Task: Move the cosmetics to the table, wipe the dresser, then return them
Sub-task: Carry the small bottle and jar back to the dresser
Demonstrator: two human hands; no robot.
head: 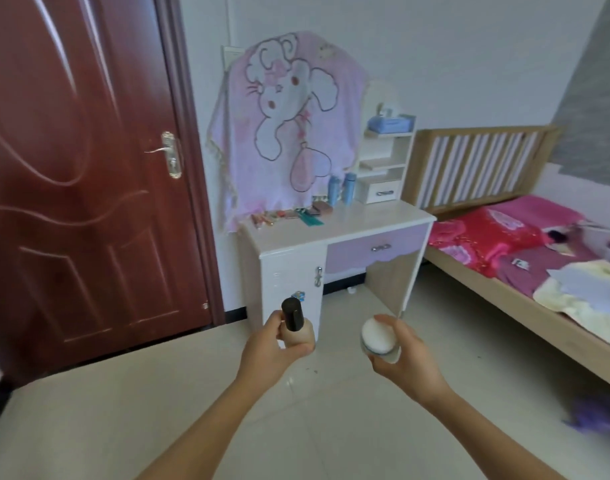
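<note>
A: Far to your left a dark red door (82, 168) is standing shut. Your left hand (267, 348) is curling round a beige bottle (298, 336) with a black cap — you are holding it upright, out over the tiled floor (123, 427).

B: Just past that bottle, the white desk (366, 216) with the lilac drawer is standing against the wall, well apart from both your hands. A pink towel (286, 133) with a cartoon animal on it is hanging over the desk's back.

A: Small cosmetics (286, 214) are lying in a row at the rear left of the desk top. Two blue bottles (341, 188) are standing upright to their right, beside a little shelf unit (383, 164).

B: Your right hand (409, 358) is cupping a round jar (378, 336) with a white lid — your fingers are wrapping under and around it, and the lid is tilting toward you. Further right, a bed (525, 317) with pink bedding is running along the wall.
</note>
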